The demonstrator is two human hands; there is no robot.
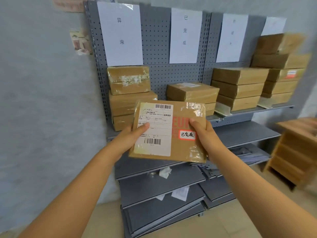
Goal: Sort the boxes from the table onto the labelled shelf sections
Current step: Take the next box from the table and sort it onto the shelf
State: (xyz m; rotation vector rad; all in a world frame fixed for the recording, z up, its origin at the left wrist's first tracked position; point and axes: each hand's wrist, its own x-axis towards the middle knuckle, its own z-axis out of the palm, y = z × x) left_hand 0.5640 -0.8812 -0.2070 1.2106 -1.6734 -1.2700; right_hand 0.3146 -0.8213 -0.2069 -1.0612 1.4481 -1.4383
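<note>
I hold a flat brown cardboard box [178, 148] in front of the shelf, its top facing me. It carries a white shipping label with barcodes and a small red-edged sticker reading 已完成. My left hand [132, 136] grips its left edge, thumb on the label. My right hand [204, 133] grips its right edge, thumb beside the sticker. Behind the box, the shelf [248, 111] has paper signs on its pegboard back: 异常 [121, 31] at left, 已完成 [185, 35] in the middle, two faint ones at right. Under the middle sign lies a short stack of boxes [192, 92].
A stack of three boxes [128, 93] stands under the left sign, and taller stacks [240, 88] fill the right sections. Loose grey shelf boards [163, 200] and paper scraps lie below. A wooden cabinet [295, 152] stands at right. A grey wall is at left.
</note>
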